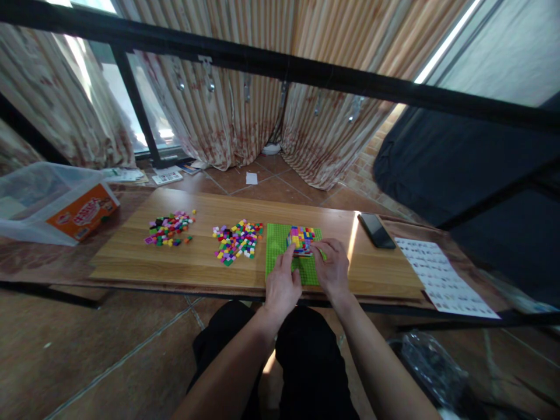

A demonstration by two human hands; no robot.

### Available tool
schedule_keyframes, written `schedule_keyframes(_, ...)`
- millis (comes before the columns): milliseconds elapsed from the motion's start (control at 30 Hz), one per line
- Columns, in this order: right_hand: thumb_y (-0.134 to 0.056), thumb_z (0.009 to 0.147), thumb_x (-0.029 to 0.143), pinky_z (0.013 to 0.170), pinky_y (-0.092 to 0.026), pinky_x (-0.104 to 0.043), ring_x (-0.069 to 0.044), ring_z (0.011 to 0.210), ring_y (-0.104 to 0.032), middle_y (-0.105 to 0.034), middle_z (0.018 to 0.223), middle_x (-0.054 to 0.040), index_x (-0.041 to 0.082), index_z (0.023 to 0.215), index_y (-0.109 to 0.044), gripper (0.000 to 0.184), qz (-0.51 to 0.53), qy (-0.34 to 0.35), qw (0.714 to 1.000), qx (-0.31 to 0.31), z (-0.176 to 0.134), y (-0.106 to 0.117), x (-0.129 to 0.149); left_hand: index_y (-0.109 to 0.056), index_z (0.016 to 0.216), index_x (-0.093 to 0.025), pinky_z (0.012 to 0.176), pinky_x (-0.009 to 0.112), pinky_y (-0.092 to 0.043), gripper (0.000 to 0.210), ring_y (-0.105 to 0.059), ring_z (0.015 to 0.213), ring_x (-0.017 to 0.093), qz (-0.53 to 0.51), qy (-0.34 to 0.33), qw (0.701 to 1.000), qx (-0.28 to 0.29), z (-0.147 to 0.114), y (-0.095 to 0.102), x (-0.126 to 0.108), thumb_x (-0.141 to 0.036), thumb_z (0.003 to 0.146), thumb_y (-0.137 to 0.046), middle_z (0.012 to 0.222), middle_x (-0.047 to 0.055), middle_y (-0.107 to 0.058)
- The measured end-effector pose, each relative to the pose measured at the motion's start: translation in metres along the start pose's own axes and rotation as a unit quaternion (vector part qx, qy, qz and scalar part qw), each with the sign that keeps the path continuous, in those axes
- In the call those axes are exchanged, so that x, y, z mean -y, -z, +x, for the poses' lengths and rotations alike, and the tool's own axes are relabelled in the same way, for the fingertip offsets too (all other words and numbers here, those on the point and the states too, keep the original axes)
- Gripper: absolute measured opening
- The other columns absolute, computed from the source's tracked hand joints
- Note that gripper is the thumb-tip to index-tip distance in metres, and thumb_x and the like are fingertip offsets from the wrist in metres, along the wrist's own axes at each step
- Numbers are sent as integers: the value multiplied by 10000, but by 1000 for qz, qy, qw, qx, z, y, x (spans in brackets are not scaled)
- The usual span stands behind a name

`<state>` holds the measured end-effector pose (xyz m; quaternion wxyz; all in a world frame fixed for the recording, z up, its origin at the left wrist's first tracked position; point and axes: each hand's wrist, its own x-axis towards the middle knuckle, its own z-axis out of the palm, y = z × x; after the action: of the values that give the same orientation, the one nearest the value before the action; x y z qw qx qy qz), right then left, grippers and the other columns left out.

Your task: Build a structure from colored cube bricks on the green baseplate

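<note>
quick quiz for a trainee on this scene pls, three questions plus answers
1. True or false: the left hand and right hand are both at the brick build.
2. What lies between the green baseplate and the printed sheet?
3. On which side of the wooden board is the plastic bin: a) left, b) right?

Key: 1 true; 2 the phone; 3 a.

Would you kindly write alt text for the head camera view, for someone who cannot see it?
A person's left hand and right hand are at a multicoloured brick structure on a green baseplate. Two piles of loose bricks lie to its left on a wooden board; a phone and printed sheet lie to its right.
</note>
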<state>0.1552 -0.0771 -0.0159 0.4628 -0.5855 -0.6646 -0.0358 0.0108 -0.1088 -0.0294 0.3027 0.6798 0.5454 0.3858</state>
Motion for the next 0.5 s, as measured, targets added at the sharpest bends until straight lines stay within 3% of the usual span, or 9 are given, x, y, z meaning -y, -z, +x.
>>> schedule_keyframes(167,-598,864,299,775,-510,-367,-199,860,-601,-652,840,-35,276,790,-741,163,28,-15,999,2,-1,2,-2,-320,1460,-279,919,367,-496,661,-613,1012,212,1,5,1000,1,0,0,0,-125,839,-487,1218,90,-588)
schedule_keyframes(400,-660,792,388,630,-503,-289,-152,753,-609,-665,917,-36,238,869,-748,191,140,-134,981,-5,-9,-3,0,-319,1460,-260,915,402,-502,651,-609,1014,232,1,-6,1000,-3,-1,0,1,-126,843,-479,1205,105,-586)
schedule_keyframes(500,-693,751,412,618,-507,-283,-143,726,-593,-674,943,-45,228,979,-722,294,178,-177,968,-16,-14,-5,-2,-307,1465,-271,932,397,-493,658,-601,1046,233,2,-7,1000,-1,-1,0,0,-127,846,-481,1206,100,-587)
